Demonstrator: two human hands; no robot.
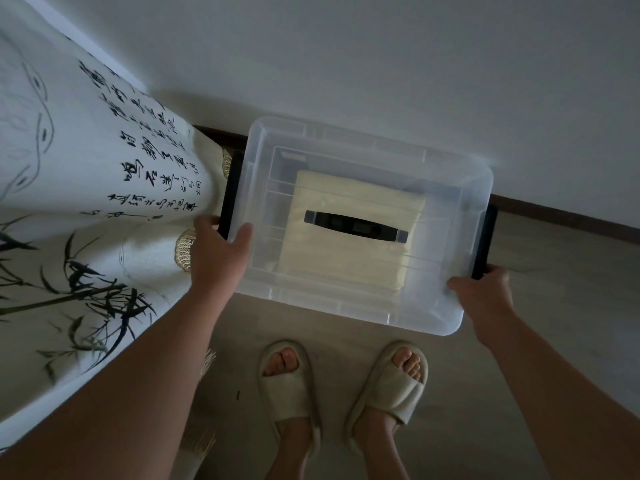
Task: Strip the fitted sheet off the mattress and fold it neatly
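Observation:
A clear plastic storage box (446, 299) with its lid on sits in front of me over the floor. Through the lid I see a folded cream sheet (332, 268) inside, under the lid's black handle (356, 226). My left hand (221, 251) grips the box's left side at the black clasp (231, 188), thumb on the lid. At the right end, my right hand (485, 296) holds the near corner by the other black clasp (485, 237). Whether the box rests on the floor or is lifted I cannot tell.
A bed (69, 188) covered in white cloth printed with black calligraphy and bamboo fills the left. A white wall (381, 57) with a dark skirting board (554, 216) runs behind the box. My feet in cream slippers (343, 382) stand on the pale floor.

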